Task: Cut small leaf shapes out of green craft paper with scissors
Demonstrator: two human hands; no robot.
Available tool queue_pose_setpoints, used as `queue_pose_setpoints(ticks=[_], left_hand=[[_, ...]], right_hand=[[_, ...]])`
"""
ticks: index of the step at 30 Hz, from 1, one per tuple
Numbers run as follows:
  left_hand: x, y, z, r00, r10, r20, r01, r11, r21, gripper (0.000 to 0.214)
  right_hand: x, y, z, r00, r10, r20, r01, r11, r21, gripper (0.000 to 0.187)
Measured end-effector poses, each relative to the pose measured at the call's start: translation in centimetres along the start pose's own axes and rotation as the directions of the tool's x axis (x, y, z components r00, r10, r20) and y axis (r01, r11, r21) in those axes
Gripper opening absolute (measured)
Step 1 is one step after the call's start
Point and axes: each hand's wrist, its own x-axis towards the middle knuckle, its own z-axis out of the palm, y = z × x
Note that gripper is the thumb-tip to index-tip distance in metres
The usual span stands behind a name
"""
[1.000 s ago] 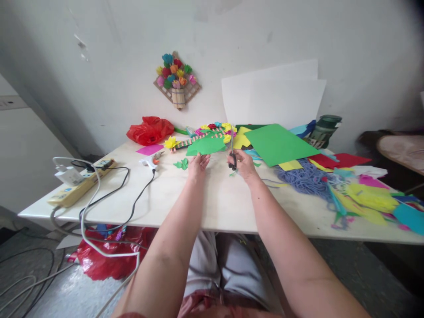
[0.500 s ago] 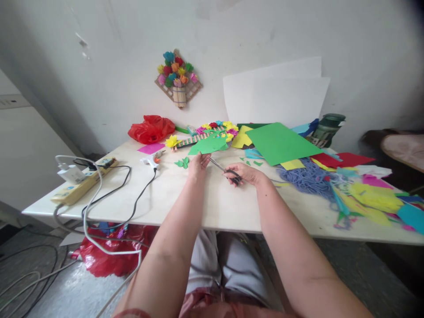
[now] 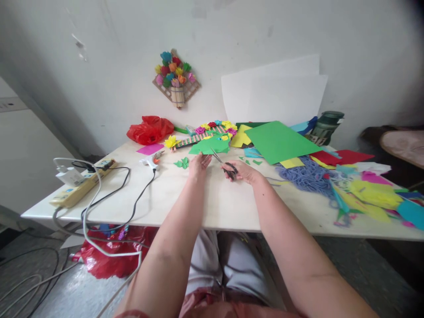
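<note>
My left hand (image 3: 200,164) is closed on the near edge of a piece of green paper (image 3: 209,145), holding it just above the table. A pair of scissors (image 3: 229,169) with dark handles is in my right hand (image 3: 241,171). The scissor blades are parted and point up and left, their tips close to the paper's lower edge. Small cut green paper leaves (image 3: 182,163) lie left of my left hand. Behind the green paper is a woven strip decoration (image 3: 190,141) trimmed with yellow, pink, red and blue paper flowers.
A white glue gun (image 3: 149,162) and a power strip (image 3: 82,183) with cables are on the left. Right of my hands lie a large green sheet (image 3: 281,142), blue-grey yarn (image 3: 306,176) and coloured paper scraps. A dark green bottle (image 3: 326,128) stands at the back right.
The scissors' blades have opened and now point more steeply upward. My right hand has shifted slightly left. My left hand still holds the green paper in nearly the same place.
</note>
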Motion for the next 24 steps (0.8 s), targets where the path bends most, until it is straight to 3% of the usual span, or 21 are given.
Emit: queue_pose_setpoints(ticks=[13,24], left_hand=[[-0.3,-0.4,0.3,0.999,0.003,0.053,-0.003,1.000,-0.002,0.002],[-0.5,-0.5,0.5,0.998,0.016,0.067,-0.016,1.000,-0.006,0.005]], right_hand=[[1.3,1.8,-0.3,0.998,-0.056,0.001,0.056,0.998,0.034,0.037],[1.6,1.8,-0.1,0.997,-0.077,-0.031,0.078,0.996,0.040,0.031]])
